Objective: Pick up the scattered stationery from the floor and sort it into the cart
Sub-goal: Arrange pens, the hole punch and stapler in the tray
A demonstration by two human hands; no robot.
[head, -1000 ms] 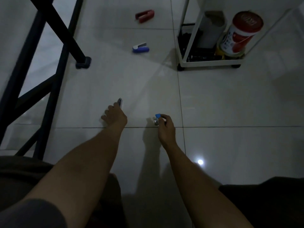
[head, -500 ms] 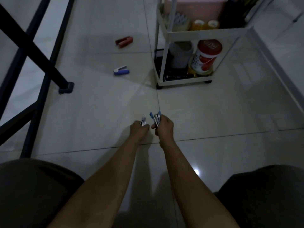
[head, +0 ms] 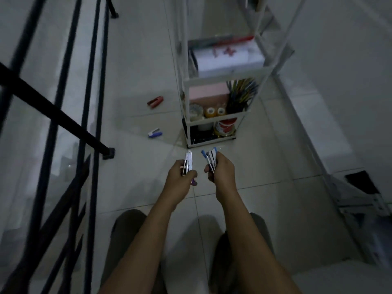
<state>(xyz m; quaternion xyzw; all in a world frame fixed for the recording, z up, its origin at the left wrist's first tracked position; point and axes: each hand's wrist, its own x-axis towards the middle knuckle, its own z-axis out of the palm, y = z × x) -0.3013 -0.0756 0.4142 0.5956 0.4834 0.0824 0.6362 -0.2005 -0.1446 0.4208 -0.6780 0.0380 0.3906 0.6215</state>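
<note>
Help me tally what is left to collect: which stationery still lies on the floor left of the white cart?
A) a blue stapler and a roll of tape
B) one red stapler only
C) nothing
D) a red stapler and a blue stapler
D: a red stapler and a blue stapler lie on the tiles left of the cart, while the left hand and right hand each hold pens.

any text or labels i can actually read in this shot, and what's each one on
None can be read.
Red and white canister on the cart's bottom shelf: label print too blurred.
White box on the top shelf: red marks, not legible as letters.
Pens in the left hand and right hand: dark markings too small to read.
</note>
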